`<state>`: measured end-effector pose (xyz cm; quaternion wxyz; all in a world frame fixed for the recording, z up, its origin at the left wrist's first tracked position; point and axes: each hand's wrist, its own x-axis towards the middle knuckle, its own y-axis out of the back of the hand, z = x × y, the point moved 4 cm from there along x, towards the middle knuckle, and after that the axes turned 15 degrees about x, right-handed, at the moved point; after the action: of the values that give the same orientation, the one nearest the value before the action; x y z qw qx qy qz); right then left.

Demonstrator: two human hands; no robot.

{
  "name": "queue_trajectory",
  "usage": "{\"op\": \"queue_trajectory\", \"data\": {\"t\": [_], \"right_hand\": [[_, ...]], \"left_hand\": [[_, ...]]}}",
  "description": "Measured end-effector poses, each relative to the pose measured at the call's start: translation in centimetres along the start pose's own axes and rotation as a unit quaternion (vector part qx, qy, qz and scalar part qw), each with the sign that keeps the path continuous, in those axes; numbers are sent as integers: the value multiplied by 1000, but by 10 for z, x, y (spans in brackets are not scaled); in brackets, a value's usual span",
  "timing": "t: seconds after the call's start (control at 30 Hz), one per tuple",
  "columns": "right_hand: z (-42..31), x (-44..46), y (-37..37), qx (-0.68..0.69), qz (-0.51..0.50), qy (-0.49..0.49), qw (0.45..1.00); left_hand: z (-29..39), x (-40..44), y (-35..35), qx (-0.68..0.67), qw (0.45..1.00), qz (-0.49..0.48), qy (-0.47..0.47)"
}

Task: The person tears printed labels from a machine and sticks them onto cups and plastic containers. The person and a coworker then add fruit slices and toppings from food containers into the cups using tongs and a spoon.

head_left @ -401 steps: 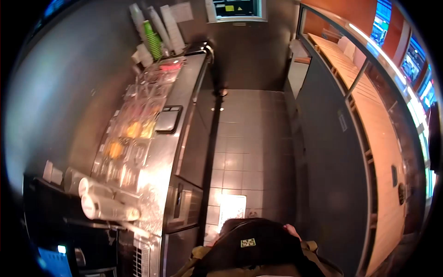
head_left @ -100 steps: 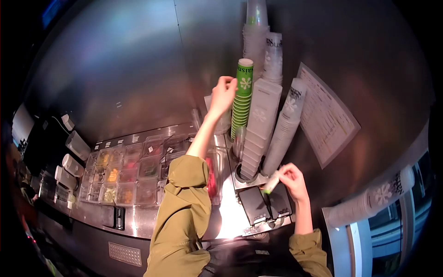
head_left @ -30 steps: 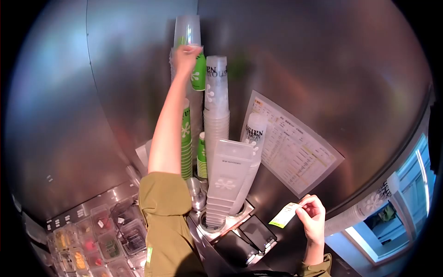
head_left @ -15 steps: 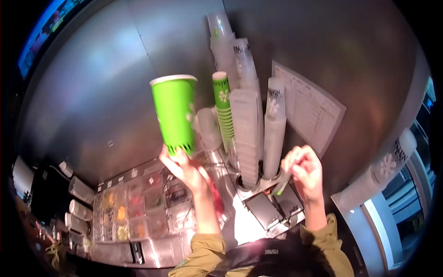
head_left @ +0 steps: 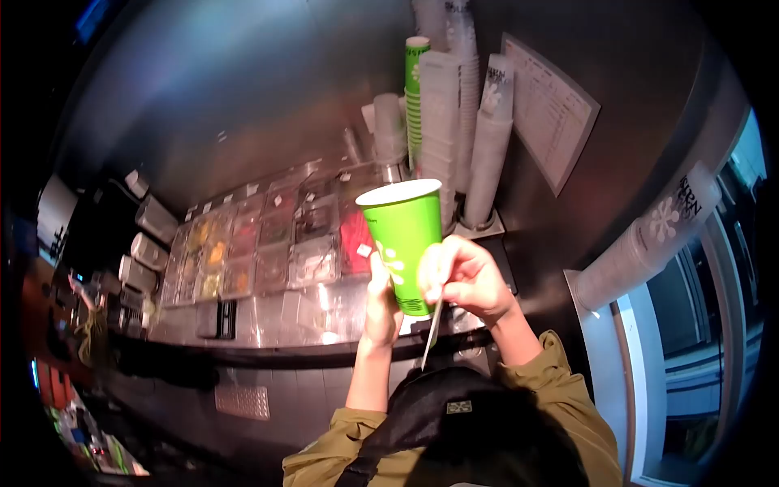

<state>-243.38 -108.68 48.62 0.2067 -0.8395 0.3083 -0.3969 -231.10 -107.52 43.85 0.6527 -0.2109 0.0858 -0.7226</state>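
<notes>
Left hand: My left hand (head_left: 381,308) gripped the green cup (head_left: 408,227) low on its side, fingers partly hidden behind it.
Right hand: My right hand (head_left: 475,280) pinched a thin pale strip (head_left: 432,333) between finger and thumb, its free end hanging down. It was close by the cup's lower side; could not tell whether it touched.
Green cup: Held up in front of me above the counter (head_left: 182,327), white rim uppermost, leaning slightly.
Stacks: Beyond the cup, a stack of green cups (head_left: 414,109) stood beside stacked pale rectangular containers (head_left: 439,109), with a translucent cup stack (head_left: 490,150) to their right.
Bins: Clear bins (head_left: 272,235) sat in rows on the left, some with red or yellow contents.
Wall: A printed sheet (head_left: 552,109) was up behind the stacks.
Far right: Another cup stack (head_left: 641,247) leaned outward at a slant.
</notes>
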Motion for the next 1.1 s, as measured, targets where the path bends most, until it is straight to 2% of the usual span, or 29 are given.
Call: {"op": "queue_trajectory", "data": {"t": [0.03,0.07,0.1,0.13,0.17,0.2,0.27,0.37,0.43,0.57,0.83,0.93,0.97,1.0,1.03,1.07,1.1], "right_hand": [[7,-7,-9,-24,-24,-54,998],[11,-12,-22,-43,-27,-81,995],[6,-19,-24,-83,26,-84,993],[-2,-24,-21,-124,78,-87,985],[-9,-26,-18,-167,129,-87,974],[-17,-23,-21,-208,119,-17,971],[-23,-24,-20,-283,137,-37,949],[-21,-24,-25,-330,107,-45,937],[-22,-24,-34,-341,102,-67,932],[-19,-23,-36,-367,95,-76,922],[-1,-30,-9,-483,160,3,861],[5,-31,-19,-449,184,45,873],[12,-32,-7,-434,189,30,880],[19,-34,4,-420,194,14,886],[26,-35,15,-405,200,-1,892],[34,-37,25,-316,207,-27,925],[48,-44,39,-283,201,-41,937]], "left_hand": [[-1,-10,1,43,997,30,51],[-15,-18,10,31,997,34,65],[-26,-25,17,37,996,50,68],[-24,-34,14,18,993,55,106],[-25,-41,12,20,992,60,107],[-26,-48,10,23,992,65,107],[-28,-59,10,32,992,72,94],[-29,-69,6,36,991,103,72],[-26,-73,3,41,988,133,62],[-33,-77,9,74,988,123,48],[-40,-69,10,169,975,145,-21],[-41,-63,3,215,958,177,-63],[-42,-61,2,230,952,186,-78],[-49,-60,5,181,968,168,-33],[-54,-60,7,185,969,163,-30],[-60,-61,9,189,969,157,-24],[-66,-60,10,193,969,152,-19]]}}
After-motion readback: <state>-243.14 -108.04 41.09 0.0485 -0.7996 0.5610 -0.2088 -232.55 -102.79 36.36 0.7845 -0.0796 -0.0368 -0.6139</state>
